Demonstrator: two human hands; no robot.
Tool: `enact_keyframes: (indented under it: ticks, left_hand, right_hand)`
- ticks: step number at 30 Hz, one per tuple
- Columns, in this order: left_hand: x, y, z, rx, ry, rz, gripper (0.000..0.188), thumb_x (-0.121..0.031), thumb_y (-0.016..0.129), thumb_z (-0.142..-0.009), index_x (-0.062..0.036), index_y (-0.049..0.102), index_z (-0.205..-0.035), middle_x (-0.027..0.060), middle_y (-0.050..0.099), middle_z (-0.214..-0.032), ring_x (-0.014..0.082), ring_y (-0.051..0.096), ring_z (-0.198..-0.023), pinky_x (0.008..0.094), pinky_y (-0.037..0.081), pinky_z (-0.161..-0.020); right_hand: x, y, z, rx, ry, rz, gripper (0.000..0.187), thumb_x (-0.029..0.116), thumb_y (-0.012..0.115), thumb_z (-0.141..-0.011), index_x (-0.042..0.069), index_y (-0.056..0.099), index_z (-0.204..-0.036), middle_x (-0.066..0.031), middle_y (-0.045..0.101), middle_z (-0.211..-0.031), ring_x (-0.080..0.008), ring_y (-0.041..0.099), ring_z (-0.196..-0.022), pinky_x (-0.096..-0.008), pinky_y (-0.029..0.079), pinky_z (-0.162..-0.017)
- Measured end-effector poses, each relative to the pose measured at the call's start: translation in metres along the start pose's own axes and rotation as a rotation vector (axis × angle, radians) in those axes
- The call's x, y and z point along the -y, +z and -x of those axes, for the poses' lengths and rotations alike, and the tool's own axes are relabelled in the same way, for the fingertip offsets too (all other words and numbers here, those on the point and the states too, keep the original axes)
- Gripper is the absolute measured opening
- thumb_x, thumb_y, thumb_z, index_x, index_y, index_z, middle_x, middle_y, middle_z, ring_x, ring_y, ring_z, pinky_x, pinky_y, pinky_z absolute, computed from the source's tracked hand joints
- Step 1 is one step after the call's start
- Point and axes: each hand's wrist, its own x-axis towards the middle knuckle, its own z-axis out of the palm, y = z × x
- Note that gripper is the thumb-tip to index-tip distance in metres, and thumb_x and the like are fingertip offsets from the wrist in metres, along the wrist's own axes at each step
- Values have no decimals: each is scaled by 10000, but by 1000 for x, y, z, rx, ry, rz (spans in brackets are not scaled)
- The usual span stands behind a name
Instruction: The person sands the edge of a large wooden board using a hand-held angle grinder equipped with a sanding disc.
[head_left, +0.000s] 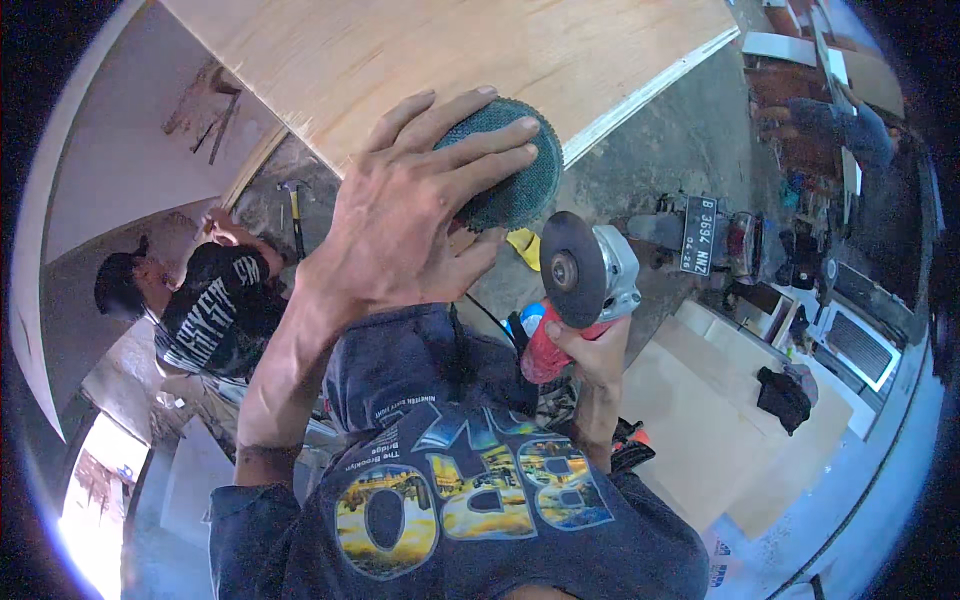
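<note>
My left hand (405, 205) is closed on a round dark green abrasive disc (508, 200) with a mesh-like face, its fingers lying across it and the thumb below. The disc is held up in front of a plywood panel (450, 50); whether it touches the wood I cannot tell. Lower and to the right, my right hand (600, 360) grips an angle grinder (545, 350) by its red body. Its silver head (622, 270) points upward. A dark thin disc (575, 250) is fitted on it, facing left. The two discs are apart.
A co-worker (215, 305) in a black shirt crouches at the left, near a hammer (296, 220) on the floor. A parked motorcycle (740, 245) stands at the right, with another person (860, 135) beyond. Flat boards (690, 420) and a black cloth (785, 398) lie lower right.
</note>
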Motion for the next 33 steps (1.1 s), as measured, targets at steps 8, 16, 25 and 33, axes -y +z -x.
enact_keyframes:
  ticks: [8,16,25,33]
  left_hand:
    - [-3,4,-1,-20,-2,3,681,-293,817,-694,-168,688,-1351,-3,601,-1528,314,437,-1509,534,293,-1257]
    - [-4,4,1,-13,-1,-4,716,-267,815,-691,-178,662,-1385,-9,587,-1543,308,433,-1512,547,284,-1259]
    - [-4,4,0,-2,0,14,682,-261,813,-724,-182,664,-1385,-10,583,-1547,308,433,-1513,556,276,-1259]
    - [-7,6,1,0,-4,-15,685,-268,817,-716,-191,670,-1381,-11,590,-1540,299,436,-1511,545,272,-1265]
  right_hand:
    - [-3,-3,0,31,-120,88,746,38,923,-671,-27,561,-1320,-129,704,-1173,-208,711,-1035,-388,589,-934]
    - [3,-6,0,92,-36,117,754,104,938,-675,-20,574,-1323,-117,703,-1186,-207,704,-1045,-377,571,-950]
    - [13,1,-3,54,-78,57,700,116,928,-638,-27,638,-1259,-106,727,-1156,-195,690,-1031,-368,537,-947]
    - [9,-1,-2,66,-53,14,733,108,937,-628,-24,619,-1275,-110,721,-1176,-198,689,-1040,-367,543,-939]
